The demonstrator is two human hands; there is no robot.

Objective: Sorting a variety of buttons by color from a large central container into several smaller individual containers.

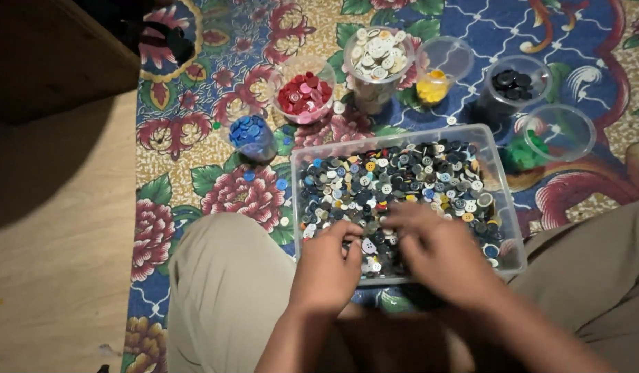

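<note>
While half-blurred, both hands (pixel 385 255) among round plastic buttons (pixel 395 183).

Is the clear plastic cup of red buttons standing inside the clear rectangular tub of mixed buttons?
No, the clear plastic cup of red buttons stands on the floral mat, outside the clear rectangular tub.

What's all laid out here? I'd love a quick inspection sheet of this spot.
Surface: flowered mat on a pale floor.
Job's things: clear tub full of mixed buttons.
Clutter: cups of red buttons, white buttons, blue buttons, yellow buttons, black buttons and green buttons; a few loose buttons on the mat.
Grippers: left hand and right hand both in the tub, fingers among the buttons; right blurred.
Cables: nothing seen.
Surroundings: dark furniture at upper left.
</note>
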